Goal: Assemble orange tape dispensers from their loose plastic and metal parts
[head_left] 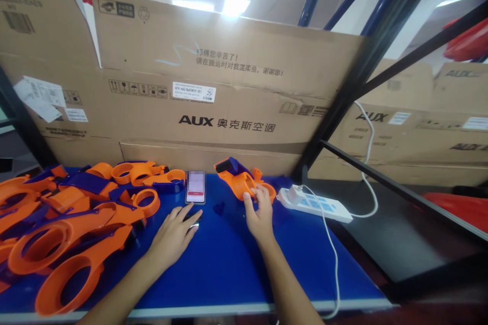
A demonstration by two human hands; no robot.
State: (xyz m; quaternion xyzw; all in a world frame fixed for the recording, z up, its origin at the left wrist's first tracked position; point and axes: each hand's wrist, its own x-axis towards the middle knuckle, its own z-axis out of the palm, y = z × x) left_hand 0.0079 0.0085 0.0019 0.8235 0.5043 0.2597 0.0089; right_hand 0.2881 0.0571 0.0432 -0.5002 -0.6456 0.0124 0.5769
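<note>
My left hand (173,233) lies flat on the blue table (229,264), fingers spread, its fingertips on a small dark object (193,218) just below a phone (195,188) with a lit screen. My right hand (259,213) reaches forward, its fingers curled on the near side of an orange and blue tape dispenser (240,177) that lies near the cardboard wall. A small dark blue piece (218,208) lies between the two hands.
A heap of orange and blue tape dispenser parts (76,218) fills the table's left side. A white power strip (316,204) with its cable lies at the right. Large cardboard boxes (213,91) stand behind. A black rack frame (343,111) rises to the right.
</note>
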